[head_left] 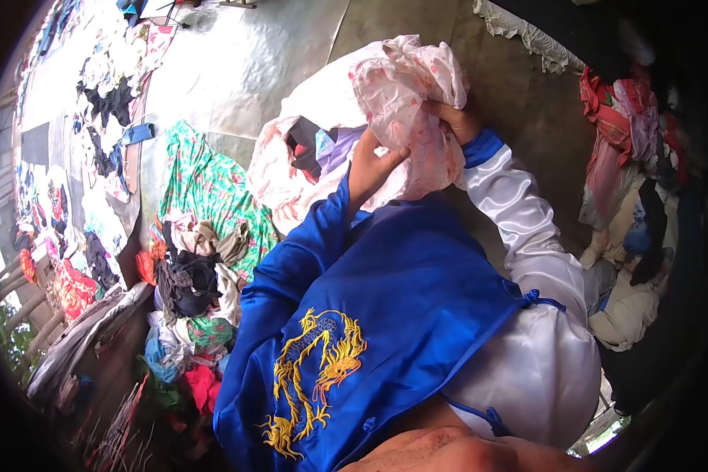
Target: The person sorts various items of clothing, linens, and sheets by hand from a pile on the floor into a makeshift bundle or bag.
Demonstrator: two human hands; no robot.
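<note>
A large pale pink cloth (405,90) with red spots is bunched up in front of my chest. My right hand (455,118) grips its gathered edge on the right, fingers partly hidden in the folds. My left hand (372,167) is closed on a lower fold, thumb toward the right hand. Left of my left hand, the cloth lies open around a purple garment (338,149) and a dark garment (304,145). My blue and white satin jacket (401,283), with a gold dragon, fills the lower middle.
Green floral fabric (204,181) spreads on the left, beside a heap of mixed clothes (193,279). More garments (102,102) lie farther left on the floor (291,31). Red and pink clothes (621,118) are piled at the right. White ruffled cloth (527,35) lies at the top right.
</note>
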